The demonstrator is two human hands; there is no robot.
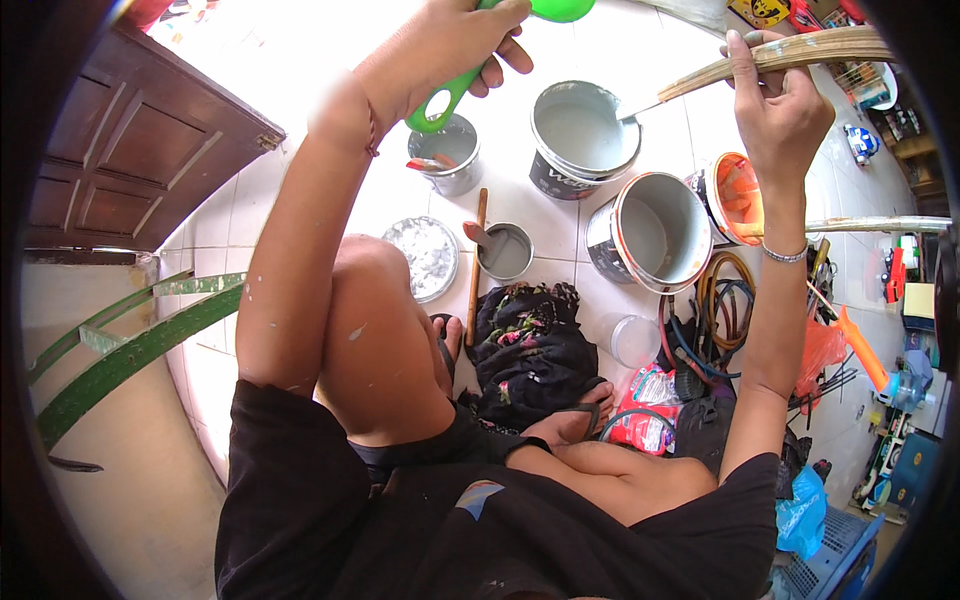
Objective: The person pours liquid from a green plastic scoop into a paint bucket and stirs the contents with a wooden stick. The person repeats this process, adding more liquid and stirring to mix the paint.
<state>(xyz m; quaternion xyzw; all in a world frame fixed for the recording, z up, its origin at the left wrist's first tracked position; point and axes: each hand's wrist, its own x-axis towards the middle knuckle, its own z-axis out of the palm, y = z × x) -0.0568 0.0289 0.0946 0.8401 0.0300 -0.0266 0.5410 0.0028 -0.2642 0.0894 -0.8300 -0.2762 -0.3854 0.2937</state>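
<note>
Two hands are up over a tiled floor crowded with paint cans. The left hand [455, 45] is closed in a fist around the handle of a bright green plastic scoop [470, 75]; the handle has an oval hanging hole near its end, and the bowl is cut off by the far edge of the picture. The right hand [780, 105] is wrapped around a long, pale, paint-streaked stick [770, 55], fingers curled over it, with a thin bracelet at the wrist. The stick slants down to the left, and its tip dips into the large can of pale grey-white paint [585, 135] at far centre.

Five open cans can be counted: that large one, a small can [447, 155] to its left with a brush resting across it, a small can of grey paint [505, 252] nearer with a wooden-handled tool [475, 265] standing in it, a big tilted can [650, 232] on the right with a pale inside, and an orange-lined can [735, 198] lying on its side beyond it. One round lid [430, 257] coated in white lies near the person's knee. A dark flowered cloth [530, 345] sits near centre.
</note>
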